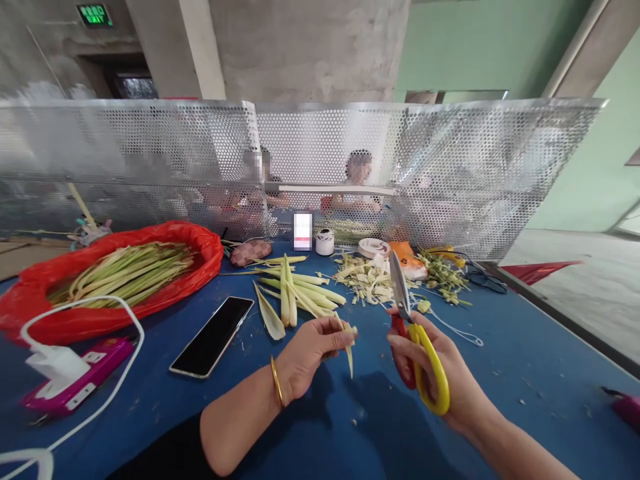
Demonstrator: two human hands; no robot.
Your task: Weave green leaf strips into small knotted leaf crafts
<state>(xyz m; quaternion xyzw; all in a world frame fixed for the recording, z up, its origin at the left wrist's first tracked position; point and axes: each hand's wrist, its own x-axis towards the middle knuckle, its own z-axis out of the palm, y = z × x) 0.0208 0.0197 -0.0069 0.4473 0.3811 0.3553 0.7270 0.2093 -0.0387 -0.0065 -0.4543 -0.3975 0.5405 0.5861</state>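
Note:
Between the thumb and fingers of my left hand (317, 350) is a pale green plant stalk (350, 357), its thin end hanging down. My right hand (440, 360) grips scissors (425, 370) with one red and one yellow handle; the blades point up and look closed. The two hands are apart, and the scissors do not touch the stalk. Just beyond my left hand lies a bunch of pale green stalks and leaves (305, 290). A heap of cut scraps (367, 277) spreads behind the scissors.
On the left, a red plastic bag (207, 257) holds long green strips (135, 270). Nearer are a phone (213, 337), a purple power strip (80, 380) and a white charger (57, 363). A perforated metal screen (320, 133) stands behind, with people beyond it. A tape roll (373, 248) sits by the scraps.

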